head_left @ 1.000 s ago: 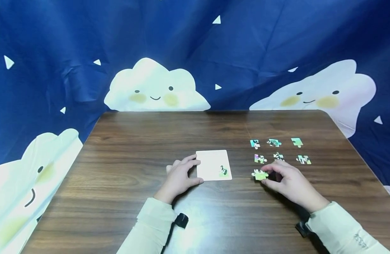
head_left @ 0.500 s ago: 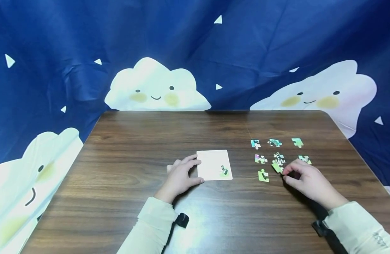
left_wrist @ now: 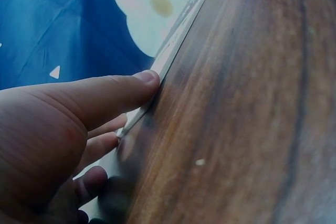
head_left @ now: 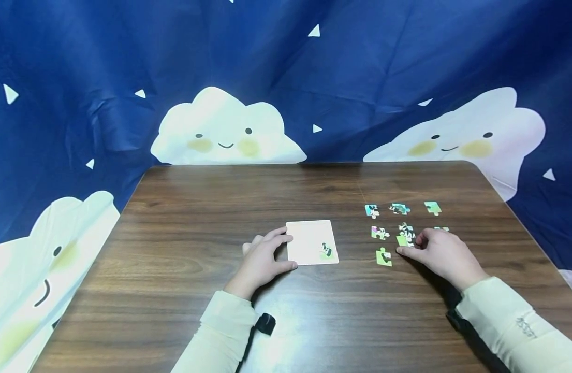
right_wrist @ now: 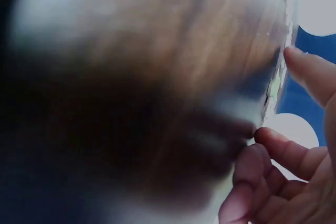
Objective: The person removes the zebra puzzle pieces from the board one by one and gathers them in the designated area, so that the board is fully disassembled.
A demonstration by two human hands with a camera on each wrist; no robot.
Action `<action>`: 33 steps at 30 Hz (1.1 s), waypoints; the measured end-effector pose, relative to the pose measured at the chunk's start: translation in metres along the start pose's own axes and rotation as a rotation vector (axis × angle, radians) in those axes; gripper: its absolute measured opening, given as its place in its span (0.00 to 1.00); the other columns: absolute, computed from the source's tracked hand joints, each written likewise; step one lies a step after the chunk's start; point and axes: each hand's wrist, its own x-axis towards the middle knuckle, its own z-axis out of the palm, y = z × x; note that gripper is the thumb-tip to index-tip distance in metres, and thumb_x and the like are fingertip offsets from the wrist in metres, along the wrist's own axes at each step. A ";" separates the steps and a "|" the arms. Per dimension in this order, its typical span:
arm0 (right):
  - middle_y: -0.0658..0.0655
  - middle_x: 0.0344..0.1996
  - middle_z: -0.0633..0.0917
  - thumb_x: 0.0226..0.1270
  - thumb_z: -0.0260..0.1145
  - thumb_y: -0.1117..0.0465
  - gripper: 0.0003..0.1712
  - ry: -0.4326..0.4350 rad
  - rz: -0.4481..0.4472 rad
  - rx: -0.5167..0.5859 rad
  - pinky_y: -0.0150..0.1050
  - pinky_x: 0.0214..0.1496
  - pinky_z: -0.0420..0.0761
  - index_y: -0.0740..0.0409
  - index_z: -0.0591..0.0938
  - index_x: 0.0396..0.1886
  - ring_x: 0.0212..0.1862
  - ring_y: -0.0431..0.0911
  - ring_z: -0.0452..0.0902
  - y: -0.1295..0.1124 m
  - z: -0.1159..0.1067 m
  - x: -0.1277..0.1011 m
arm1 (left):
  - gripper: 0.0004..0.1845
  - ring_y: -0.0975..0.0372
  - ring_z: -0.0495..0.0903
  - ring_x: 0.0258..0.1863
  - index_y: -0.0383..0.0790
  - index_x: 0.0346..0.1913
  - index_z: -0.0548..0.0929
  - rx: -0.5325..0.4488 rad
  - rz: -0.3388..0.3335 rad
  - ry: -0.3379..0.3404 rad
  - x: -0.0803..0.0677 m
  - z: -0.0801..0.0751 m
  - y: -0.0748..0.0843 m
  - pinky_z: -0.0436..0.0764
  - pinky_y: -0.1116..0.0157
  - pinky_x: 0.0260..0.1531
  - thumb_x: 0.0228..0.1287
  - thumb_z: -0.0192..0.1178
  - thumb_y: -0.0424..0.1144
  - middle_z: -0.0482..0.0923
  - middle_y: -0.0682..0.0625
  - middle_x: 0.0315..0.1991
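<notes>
My left hand (head_left: 261,265) rests at the left side of a square white card (head_left: 309,239) printed with a small panda-like picture at its lower right. In the left wrist view, the thumb (left_wrist: 144,80) touches the card's edge. My right hand (head_left: 446,254) has thumb and index finger about a green jigsaw piece (head_left: 401,241), low at the table. Directly behind it lies a black-and-white patterned jigsaw piece (head_left: 406,228). From the right wrist view, thumb and index fingertips are apart, with a bit of green (right_wrist: 275,85) between them.
Other jigsaw pieces lie in rows: a green one (head_left: 384,257) at front left, a pink-cornered one (head_left: 379,232), a blue one (head_left: 371,210), a teal one (head_left: 399,209) and a green one (head_left: 432,207). Another piece (head_left: 441,228) is partly hidden behind the right hand.
My right hand first left one green piece at the front left, then carried another green piece rightward to beside the patterned one, where it has turned and lowered. My left hand stays.
</notes>
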 end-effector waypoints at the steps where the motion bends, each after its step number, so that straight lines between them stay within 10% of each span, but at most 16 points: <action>1: 0.60 0.29 0.84 0.59 0.69 0.35 0.33 -0.009 -0.004 -0.013 0.56 0.38 0.76 0.64 0.83 0.33 0.34 0.58 0.80 -0.002 0.000 0.001 | 0.34 0.54 0.73 0.55 0.51 0.64 0.80 -0.001 -0.001 0.001 0.000 0.000 0.000 0.61 0.49 0.47 0.54 0.74 0.54 0.66 0.58 0.73; 17: 0.60 0.31 0.84 0.55 0.71 0.50 0.20 0.027 -0.019 0.013 0.55 0.37 0.75 0.63 0.83 0.37 0.35 0.57 0.79 -0.003 -0.005 -0.009 | 0.34 0.54 0.72 0.54 0.51 0.65 0.80 -0.008 -0.001 0.003 0.001 -0.003 0.001 0.60 0.50 0.46 0.54 0.74 0.54 0.66 0.58 0.73; 33: 0.45 0.30 0.76 0.44 0.75 0.63 0.17 0.142 -0.376 -0.008 0.38 0.31 0.72 0.56 0.83 0.38 0.30 0.35 0.68 0.024 0.005 -0.024 | 0.35 0.54 0.72 0.56 0.51 0.66 0.79 -0.001 -0.005 -0.015 0.001 -0.001 -0.002 0.61 0.49 0.47 0.54 0.73 0.54 0.65 0.58 0.73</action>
